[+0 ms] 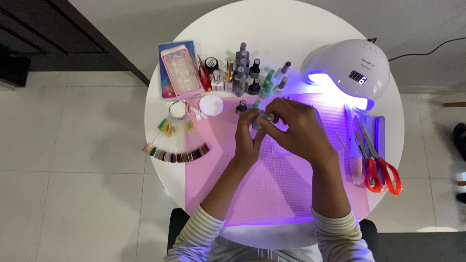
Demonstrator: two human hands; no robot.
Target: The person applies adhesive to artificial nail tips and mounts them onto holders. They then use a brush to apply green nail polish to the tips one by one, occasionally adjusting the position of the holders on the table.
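Filling most of the view, the round white bench (204, 34) carries a pink mat (272, 189) that covers its near and middle part. At the far right sits a white domed nail lamp (340, 60), lit violet underneath and touching the mat's far right corner. A flat clear-lidded box of nail tips (180, 68) lies at the far left, and near of it a fan of colour sample sticks on a ring (177, 140) spreads over the bench's left edge. Red-handled scissors (381, 165) lie on the right beside nail files. A cluster of small polish bottles (247, 75) stands along the far edge of the mat, with a small white round jar (211, 105) just left of them.

Over the middle of the mat, both hands meet. The left hand (248, 140) has its grip closed around a small teal polish bottle (263, 119), held just above the mat. The right hand (298, 128) has its fingertips pinched narrow at the same bottle; whether they hold its cap or only touch it cannot be told.
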